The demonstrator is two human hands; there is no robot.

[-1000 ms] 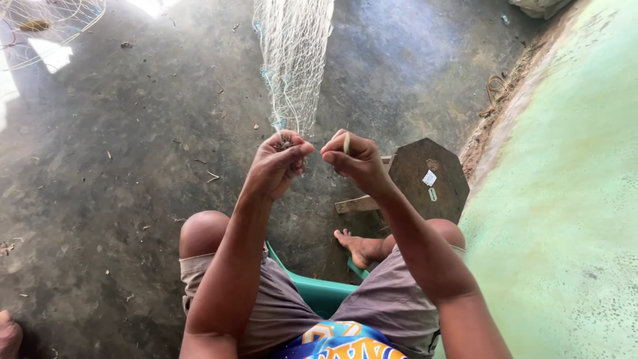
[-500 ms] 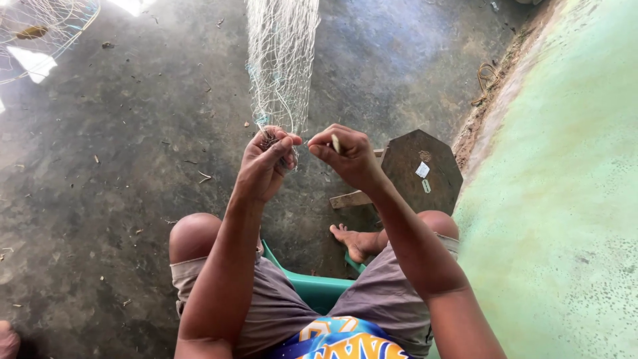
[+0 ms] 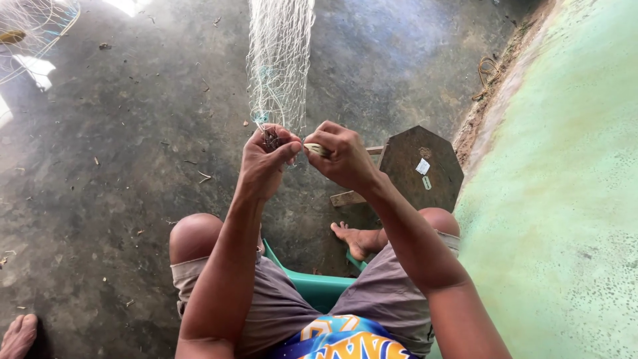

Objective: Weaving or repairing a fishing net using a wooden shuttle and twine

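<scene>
A pale fishing net (image 3: 279, 60) hangs stretched from the top of the view down to my hands. My left hand (image 3: 266, 163) pinches the gathered lower edge of the net between thumb and fingers. My right hand (image 3: 342, 156) is closed on a small pale netting needle (image 3: 318, 149), whose tip points left and touches the net beside my left thumb. Both hands meet in front of my knees. I sit on a green plastic chair (image 3: 319, 289).
A dark wooden stool (image 3: 420, 166) lies tipped on the concrete floor (image 3: 100, 186) beside my right foot (image 3: 355, 240). A green wall (image 3: 565, 199) runs along the right. Another net (image 3: 26, 30) lies at the top left. Someone else's foot (image 3: 16, 336) shows at the bottom left.
My right hand has turned the needle from upright to pointing left and brought it against the net at my left thumb. The hands have closed together.
</scene>
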